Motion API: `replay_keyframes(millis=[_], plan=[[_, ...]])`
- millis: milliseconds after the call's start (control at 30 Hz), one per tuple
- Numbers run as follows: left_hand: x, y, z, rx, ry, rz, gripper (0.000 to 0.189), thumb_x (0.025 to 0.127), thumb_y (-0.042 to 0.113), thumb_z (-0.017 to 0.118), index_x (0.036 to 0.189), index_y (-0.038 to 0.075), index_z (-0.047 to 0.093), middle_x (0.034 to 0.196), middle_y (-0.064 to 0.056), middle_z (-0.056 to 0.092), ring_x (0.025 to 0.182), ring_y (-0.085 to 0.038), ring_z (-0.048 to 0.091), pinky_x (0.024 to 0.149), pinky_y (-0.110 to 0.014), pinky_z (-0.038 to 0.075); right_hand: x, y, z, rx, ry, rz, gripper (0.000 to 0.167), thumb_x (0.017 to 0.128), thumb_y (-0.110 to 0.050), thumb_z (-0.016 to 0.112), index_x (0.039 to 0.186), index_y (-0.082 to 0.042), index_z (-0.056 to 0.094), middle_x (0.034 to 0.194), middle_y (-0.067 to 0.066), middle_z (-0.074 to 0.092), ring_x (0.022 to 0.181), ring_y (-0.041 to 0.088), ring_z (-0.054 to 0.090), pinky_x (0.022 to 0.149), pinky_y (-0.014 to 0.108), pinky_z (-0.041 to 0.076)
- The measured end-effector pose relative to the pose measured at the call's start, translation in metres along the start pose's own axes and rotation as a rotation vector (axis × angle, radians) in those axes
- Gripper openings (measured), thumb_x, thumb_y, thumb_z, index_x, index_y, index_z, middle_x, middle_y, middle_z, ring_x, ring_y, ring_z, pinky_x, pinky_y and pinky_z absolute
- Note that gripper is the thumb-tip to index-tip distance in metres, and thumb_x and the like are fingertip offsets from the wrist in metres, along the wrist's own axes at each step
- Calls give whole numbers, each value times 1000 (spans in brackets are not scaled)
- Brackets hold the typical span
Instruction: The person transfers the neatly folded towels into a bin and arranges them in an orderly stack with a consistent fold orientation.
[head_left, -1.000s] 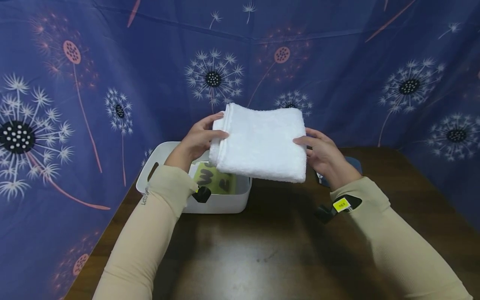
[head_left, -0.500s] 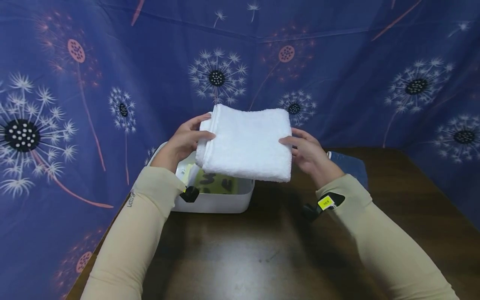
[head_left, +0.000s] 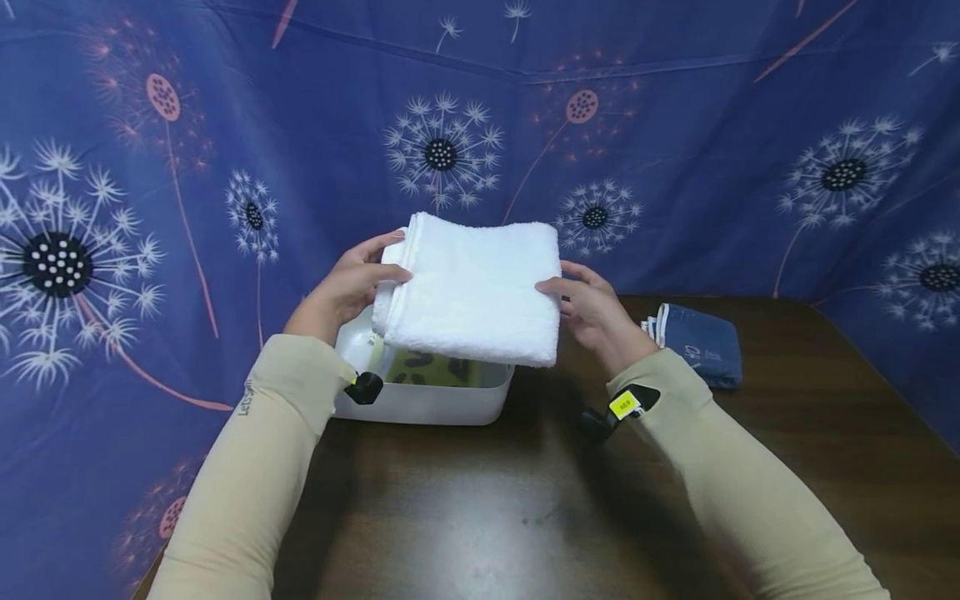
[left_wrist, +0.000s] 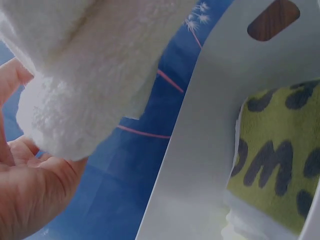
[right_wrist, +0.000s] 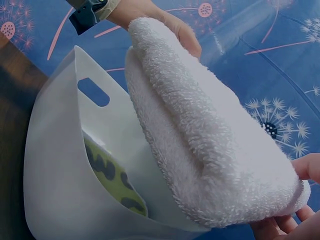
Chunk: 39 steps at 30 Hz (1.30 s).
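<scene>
A folded white towel is held in the air between both hands, above and partly in front of a white plastic basket. My left hand grips its left edge, thumb on top and fingers behind. On the opposite edge my right hand pinches the towel the same way. Inside the basket lies a folded green cloth with dark lettering, seen closely in the left wrist view. From the right wrist, the towel's thick folded layers show beside the basket's handle hole.
A folded dark blue cloth with pale edging lies on the brown wooden table, right of the right hand. A blue curtain with dandelion prints hangs behind and along the left side.
Both hands have carried the towel left, so it now covers more of the basket's middle. The right arm's shift has uncovered the dark blue cloth.
</scene>
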<state>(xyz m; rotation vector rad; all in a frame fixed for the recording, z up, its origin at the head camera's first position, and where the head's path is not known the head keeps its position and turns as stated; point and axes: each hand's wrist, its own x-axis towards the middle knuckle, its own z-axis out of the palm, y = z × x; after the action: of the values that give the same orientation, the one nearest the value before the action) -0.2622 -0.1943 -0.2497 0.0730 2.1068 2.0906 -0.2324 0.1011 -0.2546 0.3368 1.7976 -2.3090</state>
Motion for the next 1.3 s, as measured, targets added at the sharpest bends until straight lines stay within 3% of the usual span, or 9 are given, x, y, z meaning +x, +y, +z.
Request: replay_keyframes(millis=[300, 567, 967, 1200, 1300], plan=[[-5, -2, -16, 13, 34, -39, 73, 82, -7, 61, 144, 21, 35, 150, 3, 26, 128, -22, 33, 88, -40, 44, 6, 7, 16, -2, -13, 25, 67, 84, 0, 63, 142, -16, 33, 139, 9, 38, 107, 25, 52, 76, 30, 47], [-9, -5, -27, 23, 42, -52, 72, 83, -8, 58, 145, 19, 33, 151, 2, 23, 125, -26, 37, 71, -32, 51, 6, 11, 28, 12, -11, 54, 66, 82, 0, 66, 139, -17, 37, 135, 8, 43, 104, 25, 57, 72, 29, 49], [-16, -7, -46, 107, 75, -86, 72, 85, -3, 59, 146, 22, 31, 152, 1, 22, 110, -22, 45, 65, -29, 51, 19, 23, 44, 3, -14, 97, 66, 82, -1, 67, 139, -19, 39, 133, 8, 44, 106, 26, 55, 75, 31, 49], [-18, -10, -53, 120, 84, -84, 71, 85, -3, 58, 146, 21, 31, 153, 1, 18, 117, -24, 40, 65, -27, 50, 20, 24, 52, 10, -4, 118, 67, 81, 0, 69, 138, -21, 40, 133, 8, 44, 110, 27, 54, 79, 33, 49], [-18, -13, -55, 117, 89, -98, 71, 85, -3, 59, 146, 21, 31, 153, 1, 18, 122, -26, 38, 72, -31, 49, 20, 26, 53, -14, -6, 120, 67, 81, -1, 68, 139, -20, 39, 134, 8, 42, 110, 27, 54, 77, 32, 50]])
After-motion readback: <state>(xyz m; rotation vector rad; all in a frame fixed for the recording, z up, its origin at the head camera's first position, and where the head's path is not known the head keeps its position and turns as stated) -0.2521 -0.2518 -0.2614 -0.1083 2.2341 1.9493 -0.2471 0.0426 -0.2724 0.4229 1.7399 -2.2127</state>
